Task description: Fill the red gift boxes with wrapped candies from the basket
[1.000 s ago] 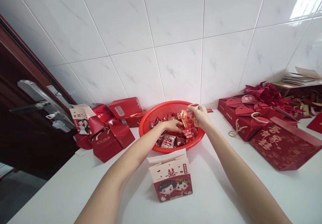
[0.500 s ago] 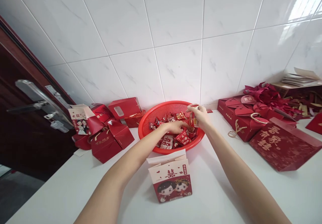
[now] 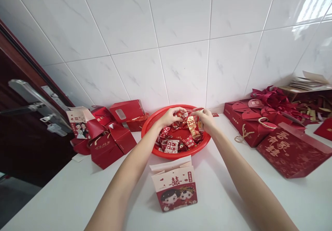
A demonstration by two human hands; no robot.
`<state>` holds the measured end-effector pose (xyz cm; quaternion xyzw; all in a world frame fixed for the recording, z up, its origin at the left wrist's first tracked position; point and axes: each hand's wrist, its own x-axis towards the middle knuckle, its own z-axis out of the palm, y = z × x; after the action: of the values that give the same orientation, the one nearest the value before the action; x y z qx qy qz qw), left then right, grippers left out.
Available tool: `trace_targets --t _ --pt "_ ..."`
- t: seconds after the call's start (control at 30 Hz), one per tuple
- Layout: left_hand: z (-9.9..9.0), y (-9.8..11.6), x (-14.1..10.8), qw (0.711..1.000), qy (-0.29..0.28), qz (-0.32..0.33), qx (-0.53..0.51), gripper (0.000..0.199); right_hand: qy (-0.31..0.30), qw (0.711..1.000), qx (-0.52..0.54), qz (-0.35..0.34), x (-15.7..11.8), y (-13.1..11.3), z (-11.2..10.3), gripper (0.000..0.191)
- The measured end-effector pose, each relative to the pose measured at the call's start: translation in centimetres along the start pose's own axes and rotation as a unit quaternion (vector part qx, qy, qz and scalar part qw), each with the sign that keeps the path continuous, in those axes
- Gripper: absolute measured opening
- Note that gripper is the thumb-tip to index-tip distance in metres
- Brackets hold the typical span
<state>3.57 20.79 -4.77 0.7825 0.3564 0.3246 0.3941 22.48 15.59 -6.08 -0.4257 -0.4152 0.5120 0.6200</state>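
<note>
Several wrapped candies (image 3: 172, 146) lie in a red plastic basket (image 3: 153, 149) by the wall. My left hand (image 3: 172, 116) is over the basket's back left part, its fingers curved and apart above red wrapped candies. At the basket's right side, my right hand (image 3: 204, 117) pinches wrapped candies, among them a gold one (image 3: 192, 125) that hangs beside the fingertips. In front of the basket a white and red paper box (image 3: 176, 193) stands upright with its top flaps up, untouched.
Red boxes (image 3: 111, 148) stand at the left near a door handle (image 3: 33, 96). On the right are a flat-topped red box (image 3: 241, 120), a dark red bag (image 3: 290, 149), ribbons (image 3: 277, 99) and stacked papers (image 3: 308, 82). A tiled wall rises behind.
My left hand has moved from the middle of the basket up and to the left. A gold candy now shows beside my right hand, which stays almost where it was.
</note>
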Motion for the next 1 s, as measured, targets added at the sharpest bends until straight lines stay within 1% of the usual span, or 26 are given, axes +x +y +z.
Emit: trace_targets --t 0.13,0.17,0.23,0.3,0.33,0.4,0.47,0.53,0.67,0.77,0.83,0.93,1.0 --pt "0.4 0.3 -0.1 0.999 -0.008 0.006 -0.037 0.050 -0.062 0.998 -0.018 0.011 -0.4 -0.1 0.1 0.035" --pt "0.5 0.4 -0.1 0.999 -0.012 0.008 -0.045 0.054 -0.067 0.998 -0.019 0.013 -0.5 -0.1 0.1 0.037" --pt "0.5 0.3 -0.1 0.998 -0.017 0.004 -0.067 0.064 -0.056 0.998 -0.024 0.013 -0.6 -0.1 0.1 0.038" --pt "0.6 0.2 -0.1 0.995 -0.023 -0.015 -0.096 0.069 -0.042 0.998 -0.038 0.009 -0.4 0.1 0.0 0.036" --pt "0.5 0.1 0.0 0.993 -0.024 -0.026 -0.109 0.068 -0.038 0.998 -0.048 0.006 -0.3 0.2 -0.1 0.034" --pt "0.5 0.1 0.0 0.992 -0.018 -0.032 -0.123 0.059 -0.039 0.997 -0.068 0.001 -0.1 0.5 -0.2 0.031" --pt "0.5 0.1 0.0 0.993 -0.014 -0.019 -0.119 0.048 -0.046 0.995 -0.086 -0.001 0.1 0.7 -0.3 0.030" --pt "0.5 0.2 0.0 0.994 -0.020 -0.006 -0.109 0.042 -0.053 0.994 -0.100 0.002 0.2 0.9 -0.3 0.030" --pt "0.5 -0.1 0.1 0.994 -0.031 -0.005 -0.101 0.040 -0.050 0.995 -0.087 0.008 0.3 0.8 -0.3 0.027" --pt "0.6 -0.2 0.2 0.993 -0.027 -0.006 -0.116 0.038 -0.053 0.996 -0.068 0.006 0.2 0.6 -0.2 0.026" --pt "0.7 -0.2 0.1 0.993 -0.021 -0.016 -0.117 0.036 -0.059 0.995 -0.075 -0.003 0.1 0.6 -0.2 0.028" --pt "0.8 0.0 -0.1 0.996 -0.014 -0.029 -0.083 0.034 -0.063 0.993 -0.096 -0.007 0.0 0.7 -0.2 0.030" --pt "0.8 0.1 -0.2 0.998 -0.012 -0.029 -0.059 0.035 -0.062 0.994 -0.090 -0.004 0.0 0.6 -0.2 0.032"
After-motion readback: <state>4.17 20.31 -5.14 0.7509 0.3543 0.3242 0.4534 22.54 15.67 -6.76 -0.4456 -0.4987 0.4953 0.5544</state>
